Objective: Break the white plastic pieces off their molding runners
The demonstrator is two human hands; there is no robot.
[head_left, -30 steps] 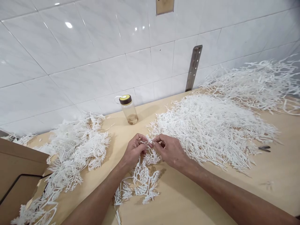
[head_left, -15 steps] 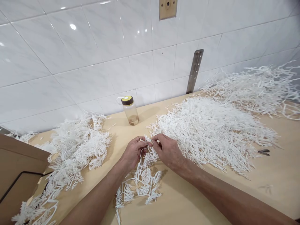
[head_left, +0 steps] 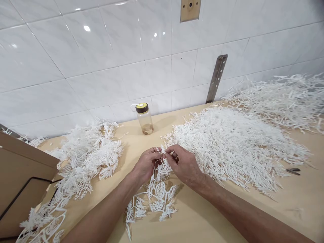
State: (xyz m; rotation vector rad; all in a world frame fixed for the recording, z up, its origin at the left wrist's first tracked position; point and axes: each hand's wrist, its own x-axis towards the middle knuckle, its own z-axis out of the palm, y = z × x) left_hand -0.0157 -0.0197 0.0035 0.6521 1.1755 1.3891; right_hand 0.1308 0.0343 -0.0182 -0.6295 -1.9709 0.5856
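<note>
A white branching strand [head_left: 162,199], like an artificial plant stem with many fine tips, hangs from my fingers down to the table. My left hand [head_left: 149,163] is closed around its upper part. Pinched at the top of the same strand is my right hand [head_left: 183,163], its fingertips almost meeting the left ones. The small piece between the fingertips is too fine to make out. To the right of my hands spreads a large heap of short white sprigs [head_left: 235,145]. A looser pile of white branched strands [head_left: 93,152] lies to the left.
A clear bottle [head_left: 144,121] with a dark and yellow lid stands behind my hands. Small dark snips [head_left: 293,171] lie at the right heap's edge. Longer white stems [head_left: 283,101] lie back right. A cardboard box [head_left: 25,175] is at left; a metal bracket [head_left: 217,79] stands by the tiled wall.
The whole view has shifted slightly, so things appear a little further right. Both hands stay together at the strand's top, with only small finger movements.
</note>
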